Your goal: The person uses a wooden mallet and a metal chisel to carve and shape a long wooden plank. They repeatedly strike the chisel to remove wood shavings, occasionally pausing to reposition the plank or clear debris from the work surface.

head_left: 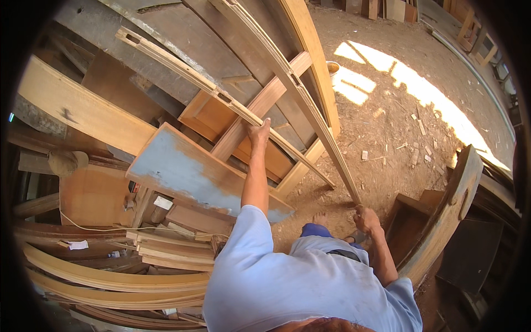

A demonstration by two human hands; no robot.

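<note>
My left hand [259,134] is closed around a narrow wooden strip [171,65] with slots cut into its edge, partway along its length. My right hand [367,220] grips the near end of a second, longer slotted wooden strip [318,119], which slants away to the far edge of the view. Under and between the strips lies a pale wooden door frame [321,66] with a reddish crosspiece [238,130]. An orange-brown panel [206,110] shows below the left strip. Just left of my left forearm, a board with worn blue paint [188,166] lies at a slant.
Curved wooden pieces [116,276] are stacked at the lower left. A weathered curved plank [448,221] leans on the right, beside a dark box [404,221]. Wood scraps [416,149] and shavings litter the dirt floor. A bucket [332,68] stands behind the frame.
</note>
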